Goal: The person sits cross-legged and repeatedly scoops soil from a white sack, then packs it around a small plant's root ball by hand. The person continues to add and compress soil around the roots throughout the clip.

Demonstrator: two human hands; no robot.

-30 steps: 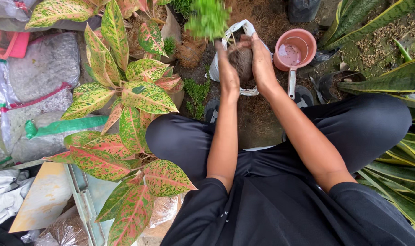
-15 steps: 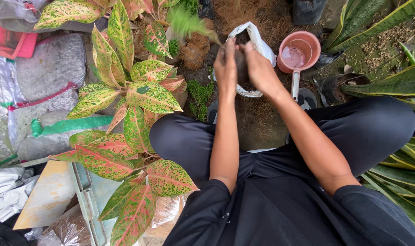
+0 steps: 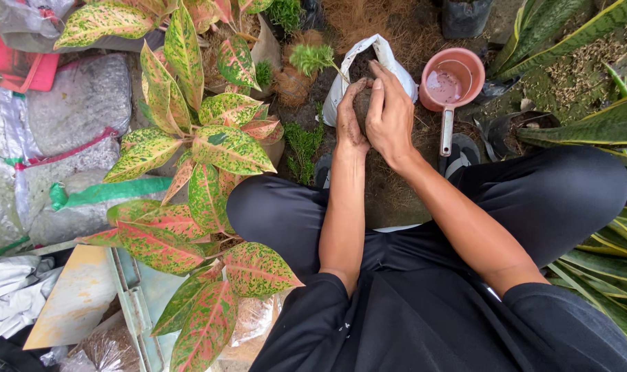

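Two hands meet in front of you over a white plastic bag (image 3: 396, 65) — your left hand (image 3: 351, 117) and right hand (image 3: 391, 114) curl together around a dark lump, seemingly a soil ball (image 3: 362, 103), at the bag's open mouth. Your fingers are bent and pressed close, cupping it from both sides; most of the lump is hidden behind them, so you cannot tell its full shape. A small feathery green seedling (image 3: 312, 58) leans out to the left just above your left hand; whether its stem runs into the lump is hard to make out. The bag's lower half is covered by your wrists. Just right of the bag lies a pink scoop (image 3: 453, 79) with a pale handle, a little water in its bowl. At your left knee stands a plant with red-and-green speckled leaves (image 3: 210, 148), its pot hidden under the foliage. Long striped blades (image 3: 589, 41) are cut off at the right edge — only parts show
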